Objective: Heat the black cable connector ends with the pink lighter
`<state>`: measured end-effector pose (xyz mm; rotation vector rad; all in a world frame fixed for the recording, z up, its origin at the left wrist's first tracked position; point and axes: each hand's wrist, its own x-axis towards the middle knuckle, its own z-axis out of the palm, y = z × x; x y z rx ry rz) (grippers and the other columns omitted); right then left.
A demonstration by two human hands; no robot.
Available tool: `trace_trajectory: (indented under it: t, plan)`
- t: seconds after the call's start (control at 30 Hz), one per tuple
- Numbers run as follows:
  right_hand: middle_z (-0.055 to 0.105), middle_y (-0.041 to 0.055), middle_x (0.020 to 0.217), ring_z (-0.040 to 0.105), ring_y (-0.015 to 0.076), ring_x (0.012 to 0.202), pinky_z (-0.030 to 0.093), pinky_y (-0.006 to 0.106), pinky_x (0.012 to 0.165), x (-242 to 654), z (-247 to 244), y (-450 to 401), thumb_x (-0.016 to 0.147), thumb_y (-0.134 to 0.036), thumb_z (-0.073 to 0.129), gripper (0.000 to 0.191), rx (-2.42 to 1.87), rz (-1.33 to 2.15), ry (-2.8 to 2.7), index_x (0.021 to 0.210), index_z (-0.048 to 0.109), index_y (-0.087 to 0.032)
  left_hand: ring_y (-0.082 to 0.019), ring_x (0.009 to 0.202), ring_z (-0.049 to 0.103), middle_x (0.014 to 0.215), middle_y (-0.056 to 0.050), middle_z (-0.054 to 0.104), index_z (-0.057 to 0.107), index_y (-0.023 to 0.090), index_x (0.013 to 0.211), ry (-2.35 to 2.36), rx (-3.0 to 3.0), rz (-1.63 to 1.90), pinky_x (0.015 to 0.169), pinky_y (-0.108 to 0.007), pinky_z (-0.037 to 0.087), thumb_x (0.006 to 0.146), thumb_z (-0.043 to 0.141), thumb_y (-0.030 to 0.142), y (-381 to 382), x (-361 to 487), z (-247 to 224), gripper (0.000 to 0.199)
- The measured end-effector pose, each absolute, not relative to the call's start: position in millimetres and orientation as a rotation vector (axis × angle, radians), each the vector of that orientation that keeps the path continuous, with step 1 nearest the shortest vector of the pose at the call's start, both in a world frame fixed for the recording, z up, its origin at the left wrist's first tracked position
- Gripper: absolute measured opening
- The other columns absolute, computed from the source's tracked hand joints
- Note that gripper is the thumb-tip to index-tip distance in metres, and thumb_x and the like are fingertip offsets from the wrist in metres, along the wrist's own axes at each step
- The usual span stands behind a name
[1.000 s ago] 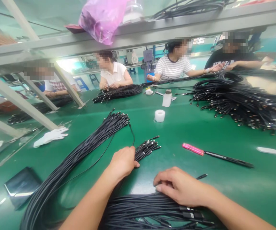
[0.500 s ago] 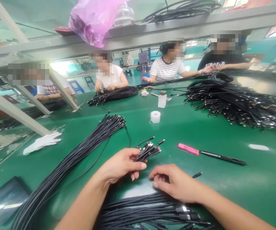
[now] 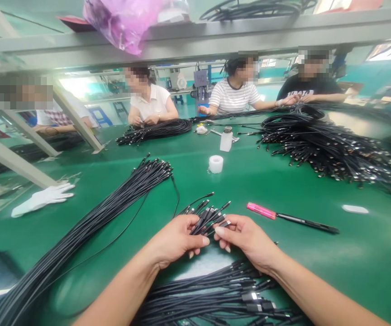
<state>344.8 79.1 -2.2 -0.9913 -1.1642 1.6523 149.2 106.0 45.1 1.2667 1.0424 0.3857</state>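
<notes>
My left hand (image 3: 178,240) is closed round a bunch of black cables (image 3: 202,222), whose metal-tipped connector ends fan out past the thumb. At the right side of that bunch, my right hand (image 3: 241,237) pinches one cable connector (image 3: 225,223) between thumb and fingers. Below both hands lies a spread of black cables (image 3: 195,292) with their plugs pointing right. A long bundle of black cables (image 3: 110,222) runs diagonally along the left, connector ends at its far tip.
A pink-and-black pen (image 3: 290,218) lies on the green table (image 3: 304,276), beyond my right hand. Farther back are a tape roll (image 3: 216,164), a white bottle (image 3: 226,139) and a large cable heap (image 3: 324,140). A white glove (image 3: 44,198) is at left. Several people sit opposite.
My right hand has moved up and left from the lower cables to the bunch and has taken hold of a connector. The view has shifted slightly.
</notes>
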Motion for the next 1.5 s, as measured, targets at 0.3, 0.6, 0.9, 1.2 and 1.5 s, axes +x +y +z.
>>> trace_trajectory:
  t: [0.3, 0.6, 0.9, 1.2, 1.5]
  plan:
    - [0.065, 0.0018, 0.071, 0.055, 0.0101, 0.058, 0.041, 0.023, 0.054, 346, -3, 77, 0.076, -0.045, 0.076, 0.034, -1.033, 1.619, -1.19, 0.086, 0.067, -0.014, -0.009, 0.052, 0.054, 0.064, 0.002, 0.059, 0.058, 0.012, 0.082, 1.016, 1.296, 0.383, 0.047, -0.02, 0.041, 0.071, 0.074, 0.029, 108, 149, 45, 0.026]
    - [0.062, -0.0006, 0.062, 0.053, 0.0093, 0.055, 0.038, 0.022, 0.053, 348, -4, 79, 0.074, -0.043, 0.078, 0.034, -1.063, 1.616, -1.186, 0.089, 0.068, -0.014, -0.009, 0.052, 0.052, 0.063, 0.004, 0.055, 0.054, 0.014, 0.08, 1.052, 1.32, 0.392, 0.048, -0.021, 0.039, 0.07, 0.073, 0.027, 107, 149, 43, 0.025]
    - [0.059, -0.0023, 0.062, 0.051, 0.0083, 0.054, 0.037, 0.021, 0.052, 353, 0, 82, 0.069, -0.041, 0.082, 0.036, -1.085, 1.543, -1.156, 0.089, 0.068, -0.015, -0.01, 0.051, 0.052, 0.055, 0.004, 0.055, 0.049, 0.017, 0.073, 1.126, 1.41, 0.378, 0.048, -0.022, 0.035, 0.07, 0.07, 0.025, 107, 148, 42, 0.023]
    - [0.066, 0.0048, 0.079, 0.058, 0.0175, 0.071, 0.044, 0.031, 0.069, 410, 0, 114, 0.08, -0.041, 0.068, 0.025, -1.554, 0.785, -1.459, 0.088, 0.069, -0.017, -0.009, 0.051, 0.051, 0.056, 0.005, 0.054, 0.044, 0.018, 0.068, 1.177, 1.36, 0.509, 0.05, -0.022, 0.037, 0.064, 0.071, 0.022, 106, 150, 44, 0.027]
    - [0.067, 0.006, 0.087, 0.06, 0.0227, 0.085, 0.04, 0.032, 0.074, 418, -18, 116, 0.082, -0.019, 0.063, 0.014, -1.977, 0.374, -2.058, 0.095, 0.067, -0.019, -0.01, 0.052, 0.051, 0.056, 0.005, 0.055, 0.044, 0.018, 0.068, 1.241, 1.386, 0.524, 0.051, -0.023, 0.036, 0.065, 0.068, 0.019, 107, 151, 43, 0.025]
